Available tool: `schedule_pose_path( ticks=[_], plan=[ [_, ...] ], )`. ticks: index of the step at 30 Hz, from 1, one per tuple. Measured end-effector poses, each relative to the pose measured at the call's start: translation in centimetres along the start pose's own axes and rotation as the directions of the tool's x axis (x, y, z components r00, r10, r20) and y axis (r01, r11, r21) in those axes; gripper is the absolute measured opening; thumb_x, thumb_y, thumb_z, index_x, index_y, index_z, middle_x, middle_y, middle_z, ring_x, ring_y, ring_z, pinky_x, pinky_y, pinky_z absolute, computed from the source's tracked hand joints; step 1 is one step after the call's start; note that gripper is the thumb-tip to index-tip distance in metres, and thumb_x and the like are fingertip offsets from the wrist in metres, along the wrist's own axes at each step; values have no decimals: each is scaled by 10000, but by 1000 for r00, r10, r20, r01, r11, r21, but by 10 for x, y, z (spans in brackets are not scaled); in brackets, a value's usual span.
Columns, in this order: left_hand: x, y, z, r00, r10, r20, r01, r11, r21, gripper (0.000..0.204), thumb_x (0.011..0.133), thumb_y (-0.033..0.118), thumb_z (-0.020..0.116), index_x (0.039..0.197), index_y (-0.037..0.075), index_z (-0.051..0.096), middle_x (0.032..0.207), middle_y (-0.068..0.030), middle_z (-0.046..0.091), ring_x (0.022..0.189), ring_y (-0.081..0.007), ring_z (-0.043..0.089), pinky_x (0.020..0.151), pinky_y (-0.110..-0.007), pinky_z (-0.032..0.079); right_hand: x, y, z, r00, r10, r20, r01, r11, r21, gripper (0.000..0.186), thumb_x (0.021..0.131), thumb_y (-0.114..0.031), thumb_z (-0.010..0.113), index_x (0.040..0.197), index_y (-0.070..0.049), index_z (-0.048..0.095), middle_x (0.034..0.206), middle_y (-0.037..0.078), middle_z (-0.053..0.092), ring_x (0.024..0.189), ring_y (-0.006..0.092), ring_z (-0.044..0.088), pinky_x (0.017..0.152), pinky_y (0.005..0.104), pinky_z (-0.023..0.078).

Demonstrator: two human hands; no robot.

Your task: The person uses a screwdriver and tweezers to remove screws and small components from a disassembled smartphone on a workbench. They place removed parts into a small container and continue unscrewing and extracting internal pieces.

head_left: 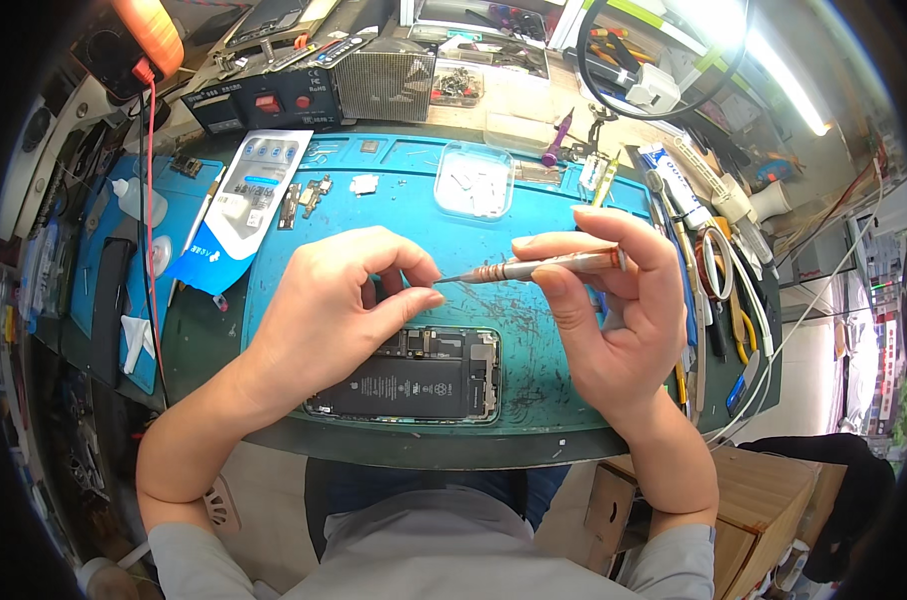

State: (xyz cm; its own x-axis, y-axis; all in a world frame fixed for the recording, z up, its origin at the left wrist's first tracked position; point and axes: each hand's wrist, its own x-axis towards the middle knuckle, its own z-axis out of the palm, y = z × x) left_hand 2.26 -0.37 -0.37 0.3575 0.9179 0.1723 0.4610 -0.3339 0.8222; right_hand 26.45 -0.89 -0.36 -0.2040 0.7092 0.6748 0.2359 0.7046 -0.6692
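Person's got a slim silver screwdriver with copper-coloured bands in the right hand, thumb and fingers pinching its handle, shaft lying nearly level with the tip aimed left; the left hand is curled, thumb and index fingertips brought close together right at that tip; can't tell if they're actually pinching the tip or some tiny bit, it's just too small to see. The opened-up phone with a dark, narrow frame lies flat on the scratched blue work mat, near the front edge, just below the left hand, which covers part of it from this angle; its flat black battery is out in plain view, taking up most of what shows. Further back on the mat there's a clear, rounded-square plastic tray with small pale pieces in it, plus a little white piece and some small metal phone parts off to the left of it; a white-and-blue flat package lies slanted beside those; a purple-handled slim tool sits behind the tray to the right; way over right, pliers with yellow handles lie in a crowd of tools and cables.
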Motion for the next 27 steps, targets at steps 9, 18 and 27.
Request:
schedule_pose_path(
  ticks=[9,18,27],
  plan=[
    [1,2,0,1000,6,2,-6,1000,-2,111,895,50,813,975,9,747,892,-27,713,669,-69,610,592,-232,484,0,-1,-1,1000,16,-2,-16,1000,-8,363,968,21,737,1288,67,572,1036,159,755,950,225,795,799,305,653],
    [2,2,-1,999,32,12,-32,999,19,108,892,33,810,984,14,757,918,-35,731,714,-75,643,604,-233,506,-1,0,0,1000,11,-3,-11,1000,8,367,968,21,738,1293,65,575,1029,159,761,947,224,796,794,299,648],
    [1,2,-2,1000,23,-1,-23,1000,12,97,888,30,814,961,9,753,914,-35,732,698,-76,646,598,-234,512,-1,0,-1,1000,6,18,-6,1000,23,379,957,50,736,1294,82,564,1102,161,725,972,239,790,815,318,658]
  ],
)
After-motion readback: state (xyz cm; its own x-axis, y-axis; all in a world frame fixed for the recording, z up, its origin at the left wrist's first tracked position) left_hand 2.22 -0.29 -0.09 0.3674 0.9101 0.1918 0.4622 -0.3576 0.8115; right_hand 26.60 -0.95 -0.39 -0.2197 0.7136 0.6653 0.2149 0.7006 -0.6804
